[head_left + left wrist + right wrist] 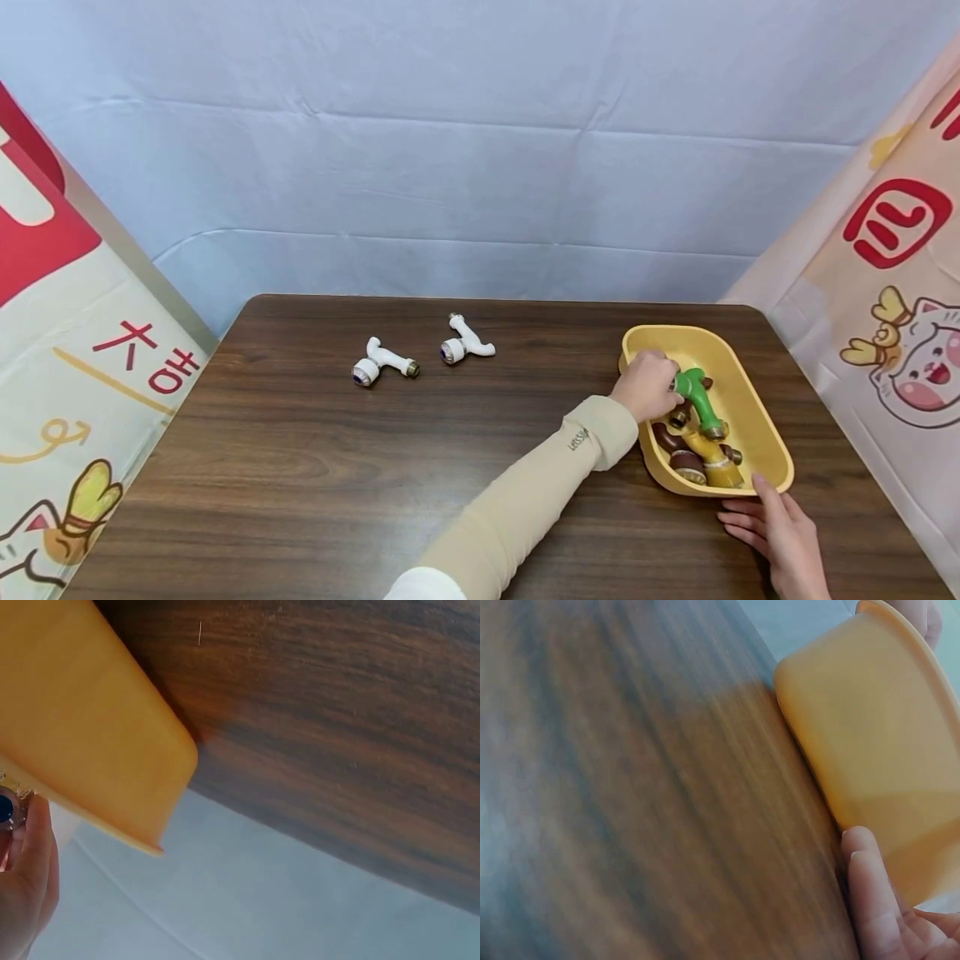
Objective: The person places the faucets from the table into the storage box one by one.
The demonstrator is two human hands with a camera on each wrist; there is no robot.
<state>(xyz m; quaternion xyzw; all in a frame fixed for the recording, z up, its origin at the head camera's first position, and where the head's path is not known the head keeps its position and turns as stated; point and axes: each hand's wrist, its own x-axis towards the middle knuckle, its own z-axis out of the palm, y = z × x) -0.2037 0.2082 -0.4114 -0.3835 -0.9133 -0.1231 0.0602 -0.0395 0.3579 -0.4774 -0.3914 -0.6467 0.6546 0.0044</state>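
Note:
My left hand (pixel 647 385) reaches over the left wall of a yellow plastic basin (pixel 757 417) and grips a green faucet (pixel 701 400) by its knob end. In the left wrist view, a clear knob with a blue centre (pixel 6 809) shows by the fingers. Below the green faucet lie a yellow faucet (pixel 718 467) and a dark brown faucet (pixel 686 462), with more brown parts partly hidden. My right hand (pixel 783 533) holds the basin's near right corner, thumb at the rim and fingers (pixel 870 900) against the outer wall.
Two white faucets, one nearer the left (pixel 386 360) and one farther back (pixel 468 340), lie apart on the dark wooden table (pixel 300 483). A pale cloth (pixel 465 183) hangs behind the table, and printed cloths stand at both sides.

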